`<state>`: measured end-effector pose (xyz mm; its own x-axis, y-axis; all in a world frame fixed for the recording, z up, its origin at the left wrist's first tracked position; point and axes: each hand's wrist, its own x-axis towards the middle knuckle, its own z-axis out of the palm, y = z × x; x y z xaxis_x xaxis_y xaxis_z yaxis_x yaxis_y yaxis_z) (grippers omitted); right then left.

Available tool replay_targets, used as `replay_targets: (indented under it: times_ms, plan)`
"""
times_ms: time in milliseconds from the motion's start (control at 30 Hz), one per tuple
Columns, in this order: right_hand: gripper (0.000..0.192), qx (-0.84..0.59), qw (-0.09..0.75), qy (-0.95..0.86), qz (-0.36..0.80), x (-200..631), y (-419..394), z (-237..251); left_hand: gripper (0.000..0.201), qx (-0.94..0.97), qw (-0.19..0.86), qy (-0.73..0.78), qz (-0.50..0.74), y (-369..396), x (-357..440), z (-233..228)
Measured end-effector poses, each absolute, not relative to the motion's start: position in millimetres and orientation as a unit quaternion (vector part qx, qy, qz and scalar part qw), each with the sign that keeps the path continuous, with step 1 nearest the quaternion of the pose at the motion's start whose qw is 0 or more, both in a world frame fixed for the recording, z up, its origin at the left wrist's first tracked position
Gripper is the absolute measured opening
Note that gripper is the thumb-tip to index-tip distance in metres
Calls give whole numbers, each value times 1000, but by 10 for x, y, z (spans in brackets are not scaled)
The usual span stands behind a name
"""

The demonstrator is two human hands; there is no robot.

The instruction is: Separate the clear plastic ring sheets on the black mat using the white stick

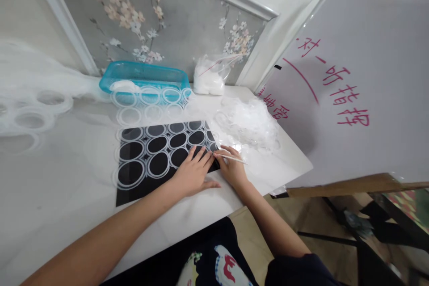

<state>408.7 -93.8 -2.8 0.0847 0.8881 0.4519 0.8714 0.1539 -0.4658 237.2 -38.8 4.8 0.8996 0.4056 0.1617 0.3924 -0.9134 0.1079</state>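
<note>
Just translucent rings (pixel 157 164) over matte black mat (pixel 134 187)

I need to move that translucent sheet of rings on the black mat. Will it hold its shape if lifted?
Probably not: the ring sheet looks thin, see-through and mostly holes, so likely floppy and light. The left hand presses it flat, hinting that it shifts or curls easily.

Black mat (pixel 140 187) — clear, perhaps whitish rings (pixel 158 164) — turquoise basket (pixel 144 73)
</note>
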Motion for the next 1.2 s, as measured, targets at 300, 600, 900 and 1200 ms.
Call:
replay_targets:
  times_ms: [300,600,900,1200]
  plan:
    - [24,-653,354,-668,50,4082,-954,-1,91,970,45,200,132,-347,2369,11]
    - [23,-658,417,-613,134,4103,-913,36,91,970,44,201,129,-348,2351,8]
    - [35,-644,513,-504,260,4112,-843,74,34,958,-56,194,204,-225,2434,176]
    - [40,-617,538,-474,323,4209,-827,61,22,960,-145,57,232,40,2575,285]
